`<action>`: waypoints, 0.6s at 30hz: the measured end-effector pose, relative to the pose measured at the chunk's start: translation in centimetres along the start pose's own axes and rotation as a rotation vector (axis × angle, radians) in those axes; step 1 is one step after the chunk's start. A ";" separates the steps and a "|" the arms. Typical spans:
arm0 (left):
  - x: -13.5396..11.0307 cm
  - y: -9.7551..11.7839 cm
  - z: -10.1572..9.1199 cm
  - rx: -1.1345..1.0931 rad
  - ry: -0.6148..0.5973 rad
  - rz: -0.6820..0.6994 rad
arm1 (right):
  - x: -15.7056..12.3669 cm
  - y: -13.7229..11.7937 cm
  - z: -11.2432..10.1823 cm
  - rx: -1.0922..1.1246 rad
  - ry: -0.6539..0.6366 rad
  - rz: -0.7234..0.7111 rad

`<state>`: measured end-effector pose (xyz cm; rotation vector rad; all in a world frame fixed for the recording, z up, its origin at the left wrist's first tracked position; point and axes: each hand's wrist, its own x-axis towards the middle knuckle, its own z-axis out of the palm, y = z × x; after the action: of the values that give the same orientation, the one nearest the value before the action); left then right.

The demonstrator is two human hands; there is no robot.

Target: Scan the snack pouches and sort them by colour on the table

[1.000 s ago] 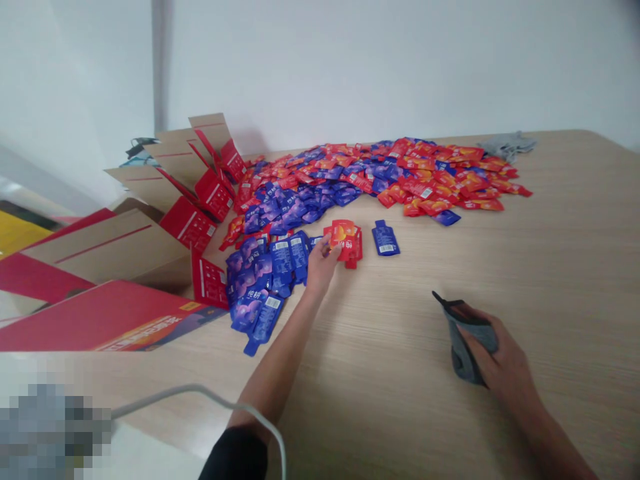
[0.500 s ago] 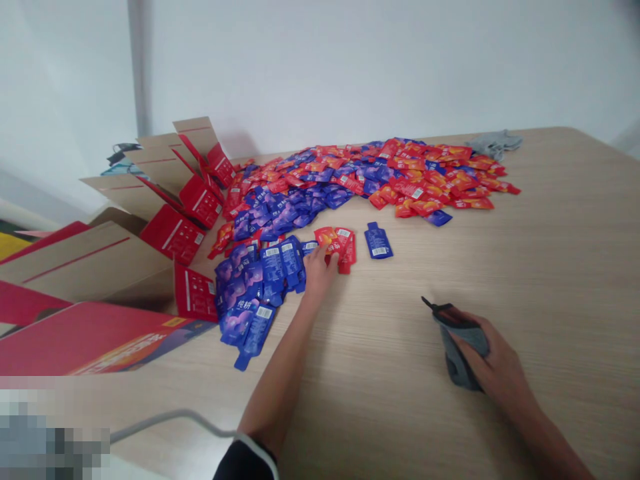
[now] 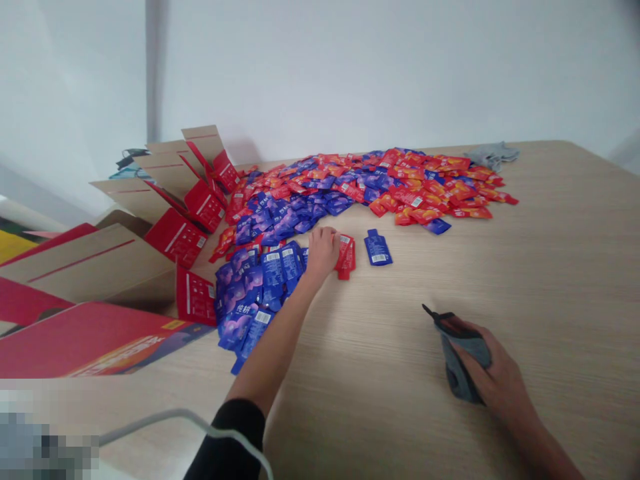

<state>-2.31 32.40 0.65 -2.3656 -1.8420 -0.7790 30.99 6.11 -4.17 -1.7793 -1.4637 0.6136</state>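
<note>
My left hand (image 3: 324,253) reaches over the near sachets with its fingers curled down on a red spouted sachet, mostly hidden under the hand. Beside it, another red sachet (image 3: 346,257) lies with its spout toward me. To the left are overlapping blue sachets (image 3: 243,293), partly covered by my left forearm. A lone blue sachet (image 3: 378,248) lies flat on the table, right of the red one. In my right hand (image 3: 493,373), low on the right, is a grey and black pouch-like thing (image 3: 463,360) with a thin black tip; its exact kind is unclear.
A long heap of red and blue sachets (image 3: 360,180) stretches along the table's back by the wall. Open red cardboard boxes (image 3: 180,237) stand in a row at the left. A grey cloth (image 3: 494,155) lies back right. A pale cable (image 3: 175,415) crosses my left sleeve.
My left hand has shifted slightly up and now covers the red sachet with the orange front. The right hand keeps its hold and barely moves. The view has tilted slightly.
</note>
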 end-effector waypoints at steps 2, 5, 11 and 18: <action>3.8 -0.2 0.8 0.032 -0.020 0.040 | 0.0 0.0 0.1 0.012 0.004 0.004; 9.3 -0.7 2.4 0.077 -0.071 0.116 | 0.0 0.2 0.3 0.027 0.022 -0.003; 15.1 -2.5 5.3 0.169 -0.108 0.162 | 0.1 0.9 1.0 0.031 -0.010 -0.025; 16.1 -3.0 7.7 0.287 -0.075 0.090 | 0.3 0.4 1.3 -0.009 -0.001 -0.022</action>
<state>0.43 50.32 -0.25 -2.3006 -1.7238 -0.3922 30.33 6.73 -5.28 -1.7673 -1.4874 0.5978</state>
